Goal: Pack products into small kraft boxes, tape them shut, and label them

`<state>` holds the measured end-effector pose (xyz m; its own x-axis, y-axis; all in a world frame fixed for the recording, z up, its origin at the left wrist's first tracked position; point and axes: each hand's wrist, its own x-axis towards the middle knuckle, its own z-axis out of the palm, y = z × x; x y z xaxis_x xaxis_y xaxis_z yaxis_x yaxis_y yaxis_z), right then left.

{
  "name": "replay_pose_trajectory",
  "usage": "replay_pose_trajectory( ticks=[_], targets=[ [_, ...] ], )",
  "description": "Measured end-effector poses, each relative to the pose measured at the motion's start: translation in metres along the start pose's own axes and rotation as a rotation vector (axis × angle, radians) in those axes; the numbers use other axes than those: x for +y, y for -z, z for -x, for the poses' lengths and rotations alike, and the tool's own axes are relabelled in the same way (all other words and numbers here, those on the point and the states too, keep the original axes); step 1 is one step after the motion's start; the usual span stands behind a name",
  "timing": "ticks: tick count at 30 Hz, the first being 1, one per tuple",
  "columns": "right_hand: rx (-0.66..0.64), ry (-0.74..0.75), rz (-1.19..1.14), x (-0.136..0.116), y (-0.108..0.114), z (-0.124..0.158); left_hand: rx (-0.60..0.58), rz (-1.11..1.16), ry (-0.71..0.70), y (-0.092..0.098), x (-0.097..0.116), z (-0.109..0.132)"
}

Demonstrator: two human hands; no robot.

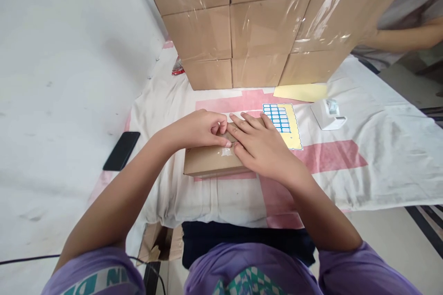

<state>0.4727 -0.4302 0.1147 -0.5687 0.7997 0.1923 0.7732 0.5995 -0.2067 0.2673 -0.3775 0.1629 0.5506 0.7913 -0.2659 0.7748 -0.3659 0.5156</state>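
A small flat cardboard box (207, 161) lies on a white and pink cloth (363, 156) in front of me. My left hand (199, 129) rests on the box's top with its fingers curled and pinched together at a small clear sticker or piece of tape (226, 151). My right hand (259, 145) lies flat on the right part of the box, fingers stretched out and pressed down beside the left fingertips. Just right of my right hand is a yellow sheet of blue-edged labels (285, 124).
A tall stack of film-wrapped cardboard cartons (263, 23) stands behind the box. A small white device (328, 113) sits to the right on the cloth, a yellow sheet (301, 92) behind it. A black phone (122, 150) lies at left. Another person's arm (404, 37) shows at top right.
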Motion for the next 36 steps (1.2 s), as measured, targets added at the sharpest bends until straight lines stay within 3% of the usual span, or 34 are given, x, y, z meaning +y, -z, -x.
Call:
replay_pose_trajectory(
  ticks=[11, 20, 28, 36],
  targets=[
    [0.013, 0.004, 0.005, 0.001, -0.001, 0.0, -0.138, 0.216, 0.129, 0.005, -0.004, -0.012],
    [0.012, -0.016, -0.022, 0.0, -0.001, 0.0, -0.103, 0.175, 0.142, 0.004, -0.007, -0.016],
    [0.147, -0.096, -0.193, 0.003, 0.001, 0.001, 0.001, -0.084, 0.049, -0.004, 0.0, 0.005],
    [0.154, -0.084, -0.214, 0.007, -0.002, 0.003, 0.191, -0.125, 0.125, -0.027, -0.008, 0.009]
  ],
)
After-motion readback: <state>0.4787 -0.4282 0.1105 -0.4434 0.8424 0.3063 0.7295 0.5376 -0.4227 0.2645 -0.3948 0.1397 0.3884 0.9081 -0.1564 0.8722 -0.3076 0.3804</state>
